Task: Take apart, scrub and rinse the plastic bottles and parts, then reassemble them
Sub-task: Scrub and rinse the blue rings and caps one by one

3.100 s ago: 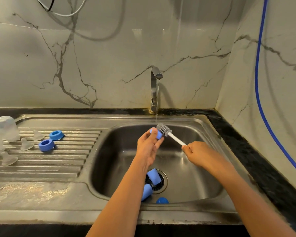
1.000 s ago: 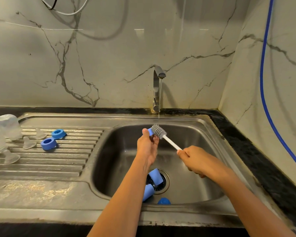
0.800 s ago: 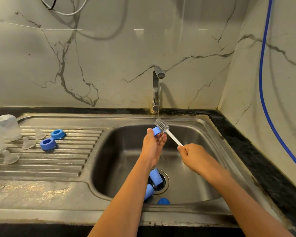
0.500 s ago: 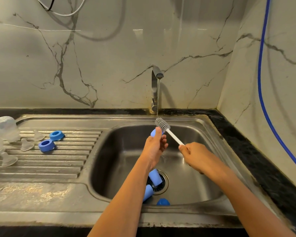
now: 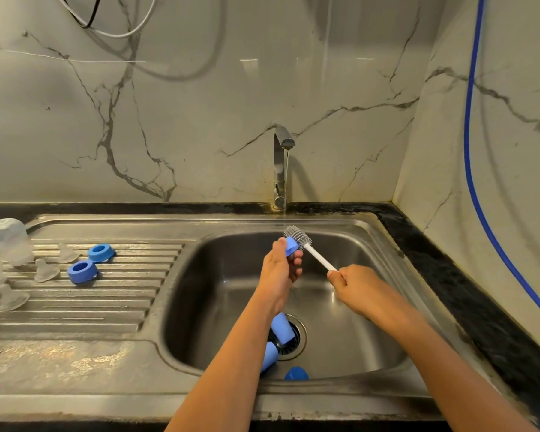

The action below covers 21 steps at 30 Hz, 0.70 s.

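Beside my left fingers, pinching the blue cap, sits the brush my right fingers grip; scrubbing step I reckon, rinse next.

1. The left hand holds a small blue cap over the sink; the right hand holds the white stick of a brush; the brush head touches the cap.
2. Thin water runs from the tap down to the brush.
3. Three blue parts lie by the drain; two blue rings, clear teats and clear bottles sit on the ribbed side.
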Each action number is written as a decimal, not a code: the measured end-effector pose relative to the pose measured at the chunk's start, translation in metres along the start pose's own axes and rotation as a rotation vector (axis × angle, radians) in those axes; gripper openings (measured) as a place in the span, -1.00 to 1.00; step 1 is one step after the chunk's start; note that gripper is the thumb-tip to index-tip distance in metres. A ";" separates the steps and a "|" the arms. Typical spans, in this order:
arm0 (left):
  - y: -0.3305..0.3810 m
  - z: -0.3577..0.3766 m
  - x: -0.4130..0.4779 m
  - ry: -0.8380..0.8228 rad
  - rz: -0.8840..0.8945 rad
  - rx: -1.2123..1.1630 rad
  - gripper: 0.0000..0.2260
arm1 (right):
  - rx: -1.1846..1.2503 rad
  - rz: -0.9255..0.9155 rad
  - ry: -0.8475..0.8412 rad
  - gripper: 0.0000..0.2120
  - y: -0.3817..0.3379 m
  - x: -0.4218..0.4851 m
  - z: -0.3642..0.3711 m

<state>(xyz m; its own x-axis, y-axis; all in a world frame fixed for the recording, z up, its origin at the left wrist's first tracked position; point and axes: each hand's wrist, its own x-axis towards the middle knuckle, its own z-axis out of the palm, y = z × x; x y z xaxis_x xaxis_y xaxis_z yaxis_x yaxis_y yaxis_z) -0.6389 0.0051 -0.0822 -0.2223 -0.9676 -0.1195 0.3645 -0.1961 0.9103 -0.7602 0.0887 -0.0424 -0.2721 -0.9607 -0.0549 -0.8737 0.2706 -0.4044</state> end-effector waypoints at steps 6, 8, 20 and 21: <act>0.004 -0.017 0.010 0.222 -0.091 -0.289 -0.58 | 0.034 -0.076 -0.092 -0.59 -0.010 -0.013 0.005; 0.005 -0.017 0.010 0.212 -0.074 -0.330 -0.62 | 0.019 -0.081 -0.082 -0.59 -0.012 -0.013 0.007; 0.010 -0.012 0.006 0.168 -0.091 -0.453 -0.67 | 0.016 -0.041 -0.126 -0.59 -0.013 -0.016 -0.001; 0.009 -0.013 0.007 0.162 -0.080 -0.416 -0.65 | 0.019 -0.037 -0.134 -0.59 -0.013 -0.017 -0.002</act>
<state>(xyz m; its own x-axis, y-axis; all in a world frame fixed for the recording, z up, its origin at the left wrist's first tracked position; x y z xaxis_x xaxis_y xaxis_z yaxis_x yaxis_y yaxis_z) -0.6255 -0.0057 -0.0801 -0.1320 -0.9528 -0.2736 0.6915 -0.2862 0.6632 -0.7448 0.1011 -0.0344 -0.1825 -0.9700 -0.1608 -0.8738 0.2349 -0.4257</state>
